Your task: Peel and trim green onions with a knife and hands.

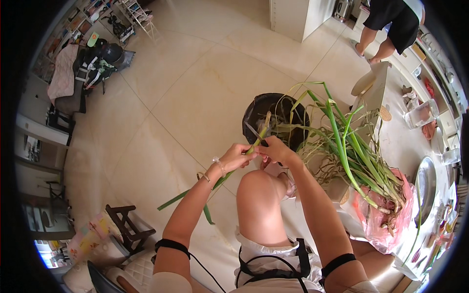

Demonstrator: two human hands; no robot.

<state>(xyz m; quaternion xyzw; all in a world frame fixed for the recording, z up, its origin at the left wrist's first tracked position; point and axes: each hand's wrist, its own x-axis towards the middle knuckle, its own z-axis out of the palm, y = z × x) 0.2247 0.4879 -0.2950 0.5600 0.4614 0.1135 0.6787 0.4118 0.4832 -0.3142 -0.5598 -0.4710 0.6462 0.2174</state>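
My left hand (236,157) is closed around a scallion stalk (266,128). The stalk's pale end points up and away over a black bin (251,108), while its green leaves trail back under my left forearm. A small knife (252,130) is in my right hand (277,150), its blade lying against or just beside the stalk near the pale end. Both hands are close together, just above my raised knee. To the right, a heap of scallions (359,151) with long green and withered leaves rests partly on a pink plastic bag (373,234), some leaves hanging over the bin.
A white table (395,141) on the right bears a metal tray (426,183) and a clear container (421,115). Another person (393,24) stands at the far right counter. A dark wooden stool (128,229) is at the lower left. Tiled floor (171,93) stretches ahead.
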